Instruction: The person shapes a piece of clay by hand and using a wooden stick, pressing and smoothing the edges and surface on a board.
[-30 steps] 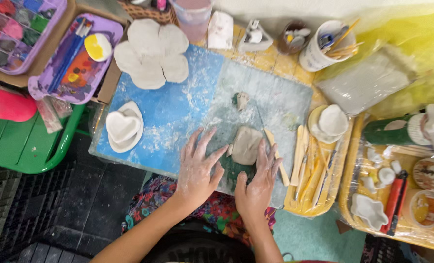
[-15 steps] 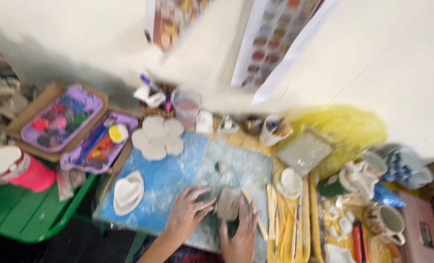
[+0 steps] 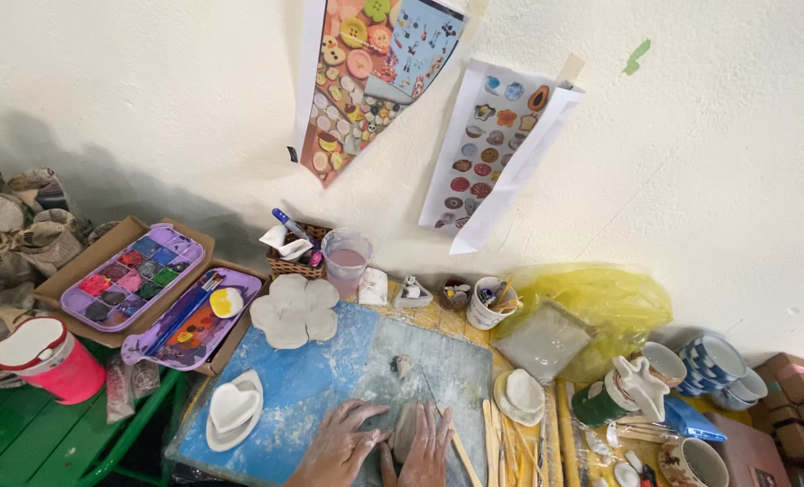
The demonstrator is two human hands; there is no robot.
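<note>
At the bottom edge of the head view, my left hand (image 3: 341, 448) lies flat with spread fingers on the blue work mat (image 3: 312, 379), touching the left side of a grey clay slab (image 3: 406, 427). My right hand (image 3: 425, 451) presses on the slab's right side. Both hands are dusted with clay. A small lump of clay (image 3: 404, 365) sits on the mat just beyond the slab.
A flower-shaped clay dish (image 3: 294, 309) and a heart-shaped dish (image 3: 234, 408) rest on the mat. Paint palettes (image 3: 133, 276) and a pink tub (image 3: 48, 359) stand left. Wooden tools (image 3: 501, 442), cups (image 3: 718, 362), a yellow bag (image 3: 591, 298) lie right. Posters (image 3: 366, 81) hang on the wall.
The view has tilted up from the table to the wall, so the hands now sit at the bottom edge. Both hands stay on the clay slab.
</note>
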